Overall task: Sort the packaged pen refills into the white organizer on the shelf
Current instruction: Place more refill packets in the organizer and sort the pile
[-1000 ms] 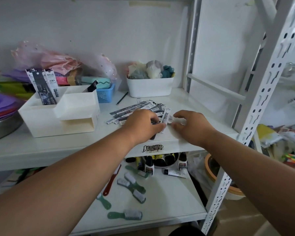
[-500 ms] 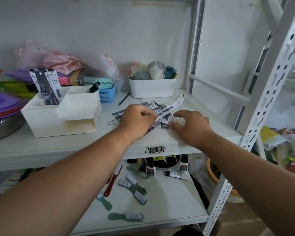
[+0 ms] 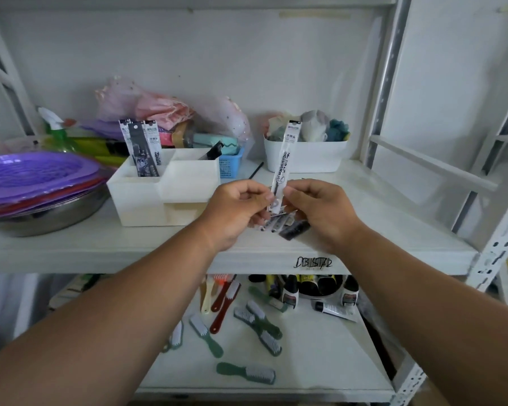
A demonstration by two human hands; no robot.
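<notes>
Both hands have come up off the shelf [image 3: 393, 230] since a second ago, and one refill pack [image 3: 285, 159] now stands nearly upright between them, long axis vertical, hang-tab end up, tipped slightly right. Left hand [image 3: 235, 212] pinches its lower end and also seems to hold a few more packs [image 3: 285, 225] fanned out below, pointing right. Right hand [image 3: 320, 209] has fingers curled in at the same lower end, touching it. Organizer [image 3: 159, 200] sits left on the shelf, three packs [image 3: 143, 148] standing upright in its far left compartment.
</notes>
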